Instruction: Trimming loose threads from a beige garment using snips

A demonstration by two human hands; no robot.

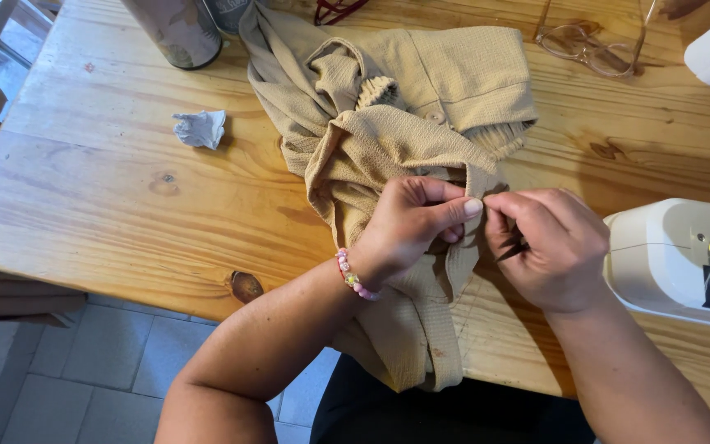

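A crumpled tissue [200,128] lies on the wooden table [84,205], a dark tumbler [176,31] behind it — contents not visible. At the table's near edge, the left hand [411,224] pinches a fold of the tan garment [408,123]; the right hand [548,247] nips the same fold, holding something thin and dark. It looks like close seam work — steady fingers needed. Glasses [589,45] and a white sewing machine [675,255] sit right.

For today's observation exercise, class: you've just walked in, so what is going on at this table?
A person at a wooden table pinches a beige textured garment between both hands. The left hand, with a beaded bracelet at the wrist, grips a fold; the right hand holds a thin dark tool against the cloth. A white sewing machine sits to the right, eyeglasses behind, crumpled paper to the left.
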